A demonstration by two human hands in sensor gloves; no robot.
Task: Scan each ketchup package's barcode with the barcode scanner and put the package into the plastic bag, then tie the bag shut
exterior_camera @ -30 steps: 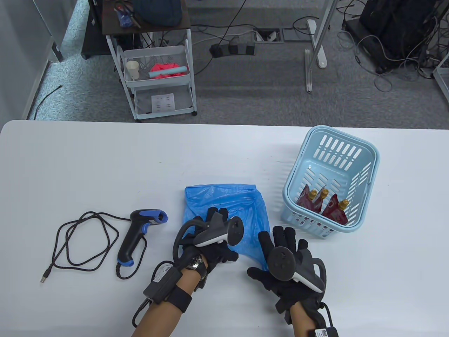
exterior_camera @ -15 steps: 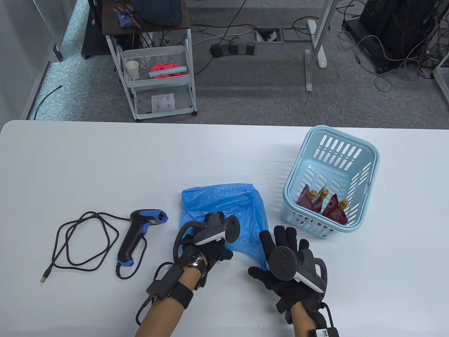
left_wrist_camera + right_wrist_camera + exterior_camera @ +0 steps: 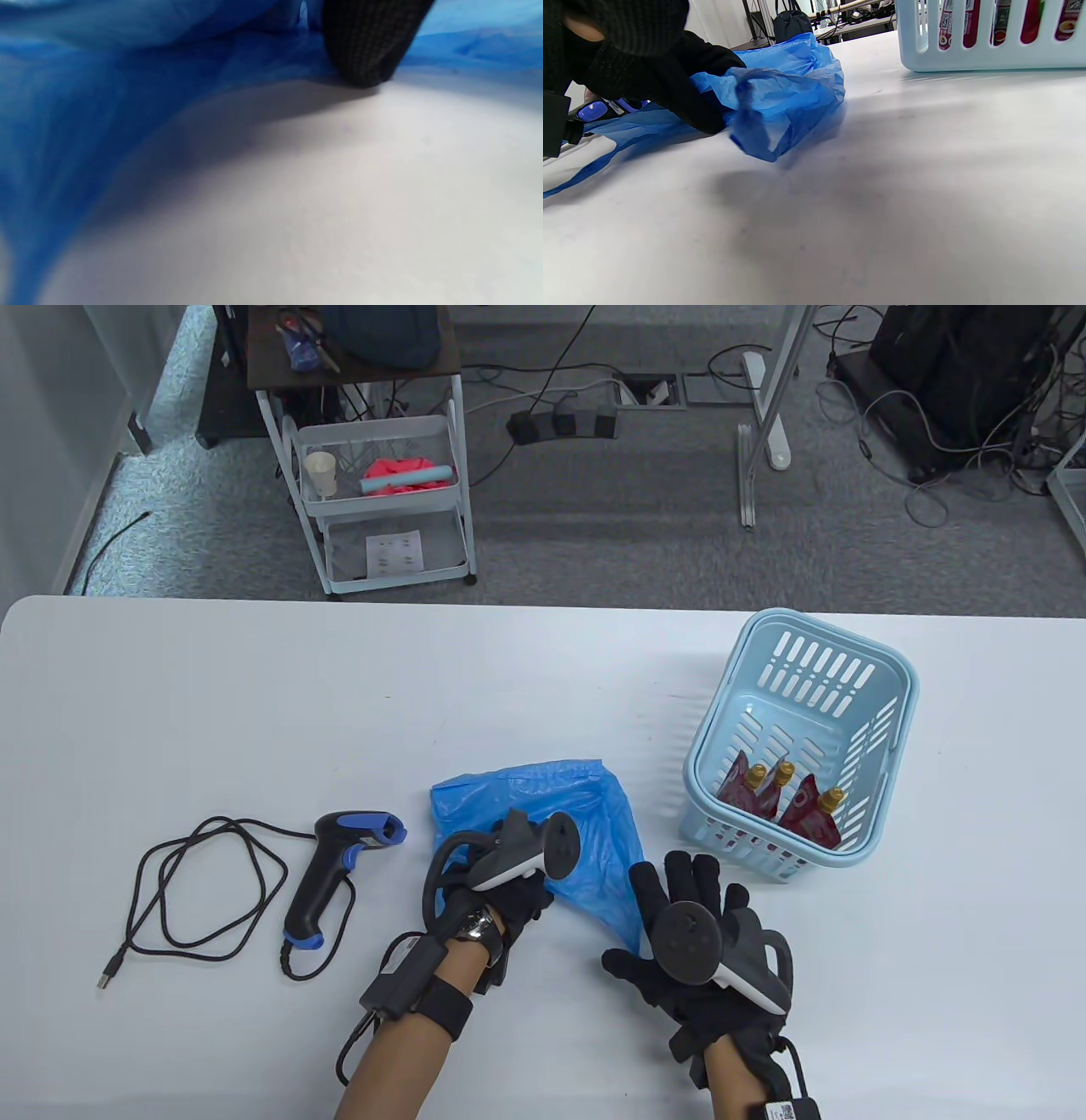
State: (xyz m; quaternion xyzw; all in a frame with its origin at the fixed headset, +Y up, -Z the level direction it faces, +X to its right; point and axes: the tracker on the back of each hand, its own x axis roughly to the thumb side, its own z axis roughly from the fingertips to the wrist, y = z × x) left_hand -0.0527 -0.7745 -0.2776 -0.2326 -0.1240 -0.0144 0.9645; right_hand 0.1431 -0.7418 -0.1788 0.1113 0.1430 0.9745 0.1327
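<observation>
1. My left hand [image 3: 501,899] has its fingers curled into the crumpled, thin blue plastic bag [image 3: 585,806], gripping the near edge of the film. The right wrist view shows the gloved fingers bunched into the plastic; the left wrist view gives me only one fingertip [image 3: 365,51] against the white table [image 3: 254,704] with blue film around it.
2. My right hand [image 3: 696,950] lies flat, fingers spread and straight, holding nothing, its fingertips at the bag's right corner. I cannot tell whether they actually touch the film.
3. I judge the step in hand is opening the bag's mouth, since nothing is scanned yet: the red ketchup packages with gold caps [image 3: 785,802] stand in the pale blue slotted plastic basket [image 3: 882,670], just beyond my right hand's fingertips.
4. To do it well, I want one layer only in the left pinch. With both layers caught, the mouth stays closed.
5. My right fingers should pin or take the opposite layer and draw it away from the left hand, gently, because this film looks flimsy and likely to slide on the table.
6. I leave the mouth facing toward my right hand and the basket, so packages go in easily.
7. The black and blue corded barcode scanner [image 3: 335,874] lies just left of my left hand, within easy reach afterwards.
</observation>
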